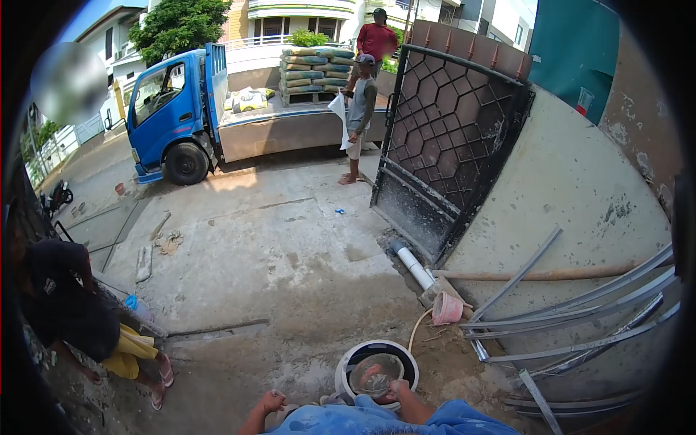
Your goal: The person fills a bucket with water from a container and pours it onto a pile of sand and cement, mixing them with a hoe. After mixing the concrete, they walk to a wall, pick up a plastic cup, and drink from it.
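Observation:
A round tub [341,375] with a pale rim and dark inside stands on the ground just in front of my body. Inside it sits a smaller greyish round bucket [359,372], with something reddish at its bottom. My right hand [396,390] is closed at the near right edge of this bucket, fingers partly hidden. To the left of the tub, my left hand [272,401] is held close to my knee with its fingers curled in, apart from the tub.
A pink bucket [447,309] lies tipped beside a grey pipe [412,265]. Metal channels [573,319] lean along the right wall near a gate [453,130]. A person [80,297] stands at left; two people are by a blue truck [163,109] loaded with stacked sacks [315,70].

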Demonstrator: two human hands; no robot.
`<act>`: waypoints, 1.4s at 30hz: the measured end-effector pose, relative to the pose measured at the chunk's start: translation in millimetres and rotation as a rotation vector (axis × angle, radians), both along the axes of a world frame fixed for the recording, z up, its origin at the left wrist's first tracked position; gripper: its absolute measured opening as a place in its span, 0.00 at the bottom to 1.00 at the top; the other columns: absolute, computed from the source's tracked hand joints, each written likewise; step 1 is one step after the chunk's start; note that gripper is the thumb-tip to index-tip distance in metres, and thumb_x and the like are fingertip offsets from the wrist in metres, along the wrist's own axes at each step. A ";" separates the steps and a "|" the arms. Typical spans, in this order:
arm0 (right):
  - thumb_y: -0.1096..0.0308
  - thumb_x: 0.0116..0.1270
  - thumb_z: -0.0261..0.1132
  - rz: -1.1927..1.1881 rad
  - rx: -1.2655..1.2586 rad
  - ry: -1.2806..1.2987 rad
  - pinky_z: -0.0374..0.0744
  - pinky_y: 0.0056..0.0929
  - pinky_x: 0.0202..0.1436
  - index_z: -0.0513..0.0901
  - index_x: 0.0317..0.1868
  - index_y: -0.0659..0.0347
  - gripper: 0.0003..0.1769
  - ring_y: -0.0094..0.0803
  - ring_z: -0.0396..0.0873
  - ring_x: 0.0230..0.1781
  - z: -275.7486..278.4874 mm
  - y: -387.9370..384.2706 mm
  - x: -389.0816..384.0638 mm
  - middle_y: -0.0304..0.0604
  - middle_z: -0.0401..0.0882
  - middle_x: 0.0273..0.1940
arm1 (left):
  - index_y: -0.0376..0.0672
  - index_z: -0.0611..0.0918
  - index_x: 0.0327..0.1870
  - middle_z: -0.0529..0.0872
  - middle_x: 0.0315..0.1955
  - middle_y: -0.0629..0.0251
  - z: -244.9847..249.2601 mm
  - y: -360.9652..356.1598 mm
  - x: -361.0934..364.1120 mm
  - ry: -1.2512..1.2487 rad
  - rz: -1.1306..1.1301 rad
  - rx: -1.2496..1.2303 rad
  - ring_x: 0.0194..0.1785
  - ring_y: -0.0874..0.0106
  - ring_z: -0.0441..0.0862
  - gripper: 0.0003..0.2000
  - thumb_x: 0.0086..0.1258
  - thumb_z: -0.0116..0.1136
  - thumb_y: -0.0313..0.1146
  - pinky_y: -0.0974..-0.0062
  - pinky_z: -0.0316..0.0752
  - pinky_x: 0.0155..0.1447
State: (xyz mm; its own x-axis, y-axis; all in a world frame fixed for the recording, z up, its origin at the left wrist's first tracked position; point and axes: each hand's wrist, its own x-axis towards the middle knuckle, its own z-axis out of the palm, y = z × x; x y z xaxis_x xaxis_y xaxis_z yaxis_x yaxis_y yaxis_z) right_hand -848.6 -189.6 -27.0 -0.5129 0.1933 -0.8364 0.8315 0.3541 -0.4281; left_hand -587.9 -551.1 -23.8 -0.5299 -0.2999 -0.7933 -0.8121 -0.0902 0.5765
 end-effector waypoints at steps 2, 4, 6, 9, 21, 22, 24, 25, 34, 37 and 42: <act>0.77 0.65 0.60 -0.040 -0.013 0.010 0.84 0.46 0.39 0.77 0.51 0.73 0.15 0.49 0.80 0.42 -0.1 -1.5 4.9 0.59 0.77 0.46 | 0.40 0.79 0.45 0.88 0.32 0.61 1.7 -6.1 5.7 -0.024 -0.015 -0.012 0.28 0.72 0.85 0.12 0.68 0.55 0.38 0.74 0.75 0.29; 0.78 0.64 0.61 -0.090 0.006 0.024 0.84 0.46 0.41 0.77 0.52 0.71 0.15 0.48 0.80 0.42 -1.1 -3.8 12.0 0.57 0.77 0.46 | 0.39 0.80 0.44 0.88 0.31 0.62 -7.8 -11.2 21.7 -0.042 -0.007 -0.010 0.27 0.72 0.85 0.11 0.67 0.56 0.37 0.75 0.75 0.27; 0.79 0.64 0.59 -0.071 -0.016 -0.005 0.82 0.45 0.42 0.74 0.55 0.67 0.18 0.46 0.79 0.43 -2.8 -3.6 14.7 0.54 0.77 0.48 | 0.39 0.80 0.42 0.88 0.30 0.63 -24.5 -12.8 42.3 -0.067 -0.011 0.003 0.27 0.72 0.85 0.11 0.67 0.57 0.37 0.75 0.75 0.27; 0.80 0.63 0.58 -0.082 -0.044 -0.015 0.80 0.45 0.43 0.73 0.57 0.63 0.20 0.43 0.79 0.43 0.1 -0.8 19.8 0.51 0.76 0.49 | 0.39 0.82 0.39 0.88 0.29 0.63 -41.2 -5.1 68.2 -0.109 -0.025 0.025 0.27 0.73 0.85 0.10 0.66 0.58 0.37 0.75 0.75 0.26; 0.78 0.63 0.59 -0.078 -0.028 -0.088 0.83 0.43 0.40 0.75 0.51 0.65 0.14 0.41 0.79 0.38 -48.3 -3.9 5.1 0.50 0.77 0.43 | 0.38 0.84 0.31 0.88 0.25 0.61 -39.3 29.9 52.3 -0.185 -0.171 -0.040 0.27 0.72 0.85 0.12 0.63 0.60 0.40 0.73 0.78 0.32; 0.78 0.64 0.59 -0.060 -0.036 -0.122 0.83 0.43 0.41 0.74 0.51 0.65 0.15 0.41 0.79 0.38 -56.0 -4.2 2.4 0.50 0.76 0.43 | 0.37 0.84 0.31 0.87 0.25 0.60 -38.8 28.7 41.4 -0.202 -0.234 -0.089 0.27 0.71 0.85 0.13 0.62 0.60 0.40 0.72 0.78 0.34; 0.78 0.65 0.59 -0.059 -0.034 -0.192 0.83 0.44 0.41 0.73 0.53 0.65 0.15 0.43 0.80 0.38 -73.4 0.5 0.7 0.51 0.77 0.44 | 0.37 0.83 0.30 0.87 0.25 0.59 -39.7 30.9 18.7 -0.180 -0.226 -0.103 0.28 0.69 0.85 0.13 0.62 0.60 0.41 0.70 0.78 0.36; 0.78 0.65 0.59 -0.053 -0.036 -0.202 0.83 0.44 0.41 0.73 0.53 0.65 0.15 0.43 0.80 0.38 -76.6 -0.9 -2.2 0.51 0.77 0.44 | 0.37 0.83 0.29 0.87 0.24 0.57 -46.4 32.1 7.9 -0.150 -0.225 -0.114 0.28 0.67 0.85 0.14 0.61 0.60 0.42 0.69 0.78 0.38; 0.80 0.63 0.59 -0.162 -0.089 -0.204 0.82 0.38 0.37 0.75 0.43 0.60 0.10 0.37 0.79 0.36 -142.3 10.6 1.9 0.47 0.78 0.39 | 0.36 0.78 0.36 0.83 0.29 0.49 -91.0 81.0 -126.7 0.119 -0.079 -0.313 0.36 0.57 0.81 0.18 0.65 0.57 0.46 0.62 0.74 0.44; 0.84 0.60 0.59 -0.234 -0.043 -0.188 0.82 0.43 0.41 0.75 0.37 0.51 0.14 0.36 0.78 0.34 -189.6 20.5 2.8 0.41 0.76 0.34 | 0.34 0.77 0.42 0.82 0.35 0.47 -110.6 112.3 -172.0 0.236 0.067 -0.299 0.41 0.56 0.80 0.18 0.69 0.53 0.45 0.62 0.73 0.48; 0.85 0.58 0.55 -0.235 -0.113 -0.020 0.74 0.30 0.26 0.77 0.40 0.57 0.14 0.30 0.74 0.24 -239.1 28.8 -2.7 0.38 0.74 0.28 | 0.33 0.75 0.51 0.78 0.44 0.43 -140.9 145.7 -208.7 0.221 -0.078 -0.340 0.51 0.50 0.76 0.23 0.71 0.49 0.49 0.58 0.70 0.57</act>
